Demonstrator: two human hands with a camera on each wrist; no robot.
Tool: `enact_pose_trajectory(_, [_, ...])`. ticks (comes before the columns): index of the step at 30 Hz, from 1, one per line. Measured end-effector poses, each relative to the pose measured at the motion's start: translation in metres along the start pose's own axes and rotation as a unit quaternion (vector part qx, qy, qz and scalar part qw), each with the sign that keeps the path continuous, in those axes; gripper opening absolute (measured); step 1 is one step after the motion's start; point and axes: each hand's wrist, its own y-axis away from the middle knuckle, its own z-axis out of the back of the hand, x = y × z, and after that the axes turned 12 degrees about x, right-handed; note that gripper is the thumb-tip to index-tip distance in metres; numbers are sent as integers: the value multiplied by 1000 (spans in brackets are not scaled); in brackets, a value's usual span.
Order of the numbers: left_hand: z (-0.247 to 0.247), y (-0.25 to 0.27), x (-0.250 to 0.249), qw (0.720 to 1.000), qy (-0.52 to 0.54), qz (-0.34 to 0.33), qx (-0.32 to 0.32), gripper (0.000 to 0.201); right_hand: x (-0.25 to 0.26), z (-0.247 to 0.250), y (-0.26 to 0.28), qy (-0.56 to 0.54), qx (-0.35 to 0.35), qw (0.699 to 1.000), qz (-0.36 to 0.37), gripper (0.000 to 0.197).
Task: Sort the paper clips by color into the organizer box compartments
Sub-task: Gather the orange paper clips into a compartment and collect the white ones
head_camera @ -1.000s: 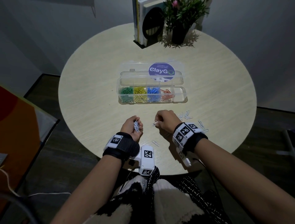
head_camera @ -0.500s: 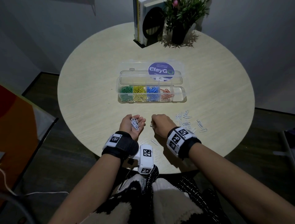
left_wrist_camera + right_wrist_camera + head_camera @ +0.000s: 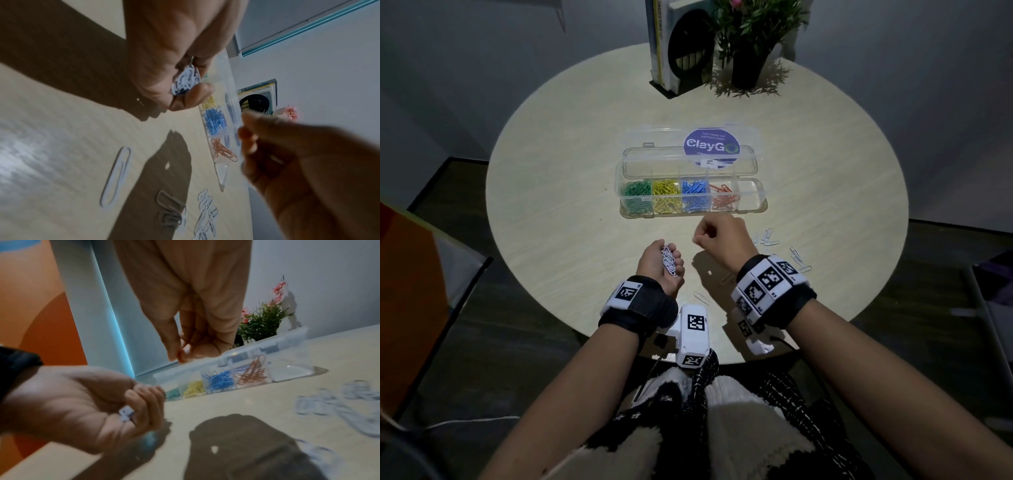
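Note:
The clear organizer box lies open mid-table with green, yellow, blue and orange-red clips in separate compartments; its rightmost compartment holds none. My left hand is palm up near the table's front, fingers curled round a bunch of white paper clips, also seen as a white bunch. My right hand hovers just in front of the box, thumb and forefinger pinched together with a small pale clip tip showing. Loose white clips lie to its right.
The box lid with a purple sticker lies flat behind the box. A book stand and potted plant sit at the far edge. Single white clips lie near the front edge.
My right hand has lifted off the table and moved forward toward the box. My left hand's fingers have curled back over the white clips after lying flatter half a second ago.

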Motion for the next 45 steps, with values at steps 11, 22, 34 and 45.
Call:
enact_pose_trajectory(11, [-6, 1, 1, 999, -12, -15, 35, 27, -26, -41, 31, 230, 194, 953, -27, 12])
enact_pose_trajectory(22, [-9, 1, 6, 1000, -10, -23, 19, 27, -57, 31, 11, 197, 175, 964, -48, 23])
enact_pose_trajectory(34, [-20, -5, 7, 999, -32, -19, 8, 28, -62, 15, 8, 218, 188, 957, -40, 12])
enact_pose_trajectory(45, [-30, 0, 10, 999, 19, -25, 9, 36, -47, 21, 6, -58, -15, 996, -68, 9])
